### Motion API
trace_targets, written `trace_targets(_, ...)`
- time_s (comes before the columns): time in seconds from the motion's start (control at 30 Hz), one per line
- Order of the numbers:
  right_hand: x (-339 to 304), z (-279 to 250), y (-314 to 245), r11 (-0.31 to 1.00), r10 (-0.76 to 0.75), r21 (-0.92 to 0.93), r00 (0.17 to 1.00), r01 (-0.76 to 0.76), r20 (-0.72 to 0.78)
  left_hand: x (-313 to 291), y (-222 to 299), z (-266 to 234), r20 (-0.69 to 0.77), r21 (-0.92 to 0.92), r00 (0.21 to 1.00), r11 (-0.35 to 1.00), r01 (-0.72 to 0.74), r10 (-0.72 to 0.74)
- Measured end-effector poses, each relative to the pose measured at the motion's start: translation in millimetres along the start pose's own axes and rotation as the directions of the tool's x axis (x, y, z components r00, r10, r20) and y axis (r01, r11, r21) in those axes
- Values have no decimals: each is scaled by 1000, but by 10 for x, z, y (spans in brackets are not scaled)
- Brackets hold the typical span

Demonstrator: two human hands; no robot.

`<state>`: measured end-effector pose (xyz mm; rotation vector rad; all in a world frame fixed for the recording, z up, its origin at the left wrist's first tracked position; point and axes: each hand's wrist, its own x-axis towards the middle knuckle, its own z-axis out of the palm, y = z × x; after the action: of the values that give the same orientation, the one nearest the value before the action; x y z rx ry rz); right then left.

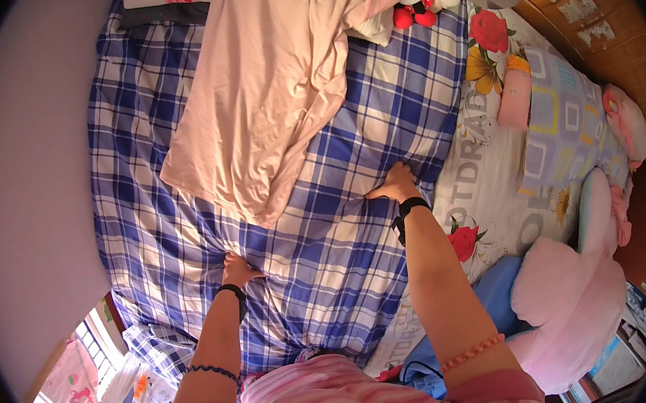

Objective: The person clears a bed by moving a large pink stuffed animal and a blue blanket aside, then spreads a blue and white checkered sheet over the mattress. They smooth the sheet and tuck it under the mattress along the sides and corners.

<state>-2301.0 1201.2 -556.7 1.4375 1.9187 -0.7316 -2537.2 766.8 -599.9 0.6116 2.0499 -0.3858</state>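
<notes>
A blue-and-white plaid sheet (319, 241) covers most of the bed, with creases running across it. My left hand (240, 271) rests on its near part, thumb stretched out to the right and nothing visible in the hand. Farther forward and to the right, my right hand (397, 183) presses on the sheet near its right edge, thumb pointing left and fingers apart. Each wrist wears a black band. Beyond both hands lies a rumpled pale pink blanket (264, 90), its near corner ending between them.
A plain wall (30, 185) borders the left side. On the right lie a floral-print mattress cover (482, 137), a patterned pillow (562, 113) and a big pink plush cushion (570, 301). A small red-and-white plush toy (424, 6) sits at the far end, beside a wooden headboard (593, 4).
</notes>
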Motion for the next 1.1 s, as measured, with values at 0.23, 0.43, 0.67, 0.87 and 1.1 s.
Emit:
trace_targets(0.23, -20, -88, -98, 996, 76, 34, 993, -79, 86, -159, -9, -194, 81, 21, 996, 999, -31, 29)
trace_targets(0.43, -42, -187, -94, 996, 46, 74, 992, -55, 114, 290, 766, -2115, 34, -460, 713, 644, -611, 700)
trace_targets(0.67, 48, -287, -193, 983, 185, -36, 961, -181, 207, 1395, 2451, -4875, -485, -858, 869, 136, -494, 98)
trace_targets(0.87, 62, -316, -172, 974, 218, 2, 942, -226, 256, 1701, 3280, -5136, -319, -885, 917, -421, -198, 240)
trace_targets(1.1, 51, -259, -122, 971, 212, 67, 955, -230, 208, 2242, 3300, -5173, -443, -811, 870, -511, -286, 216)
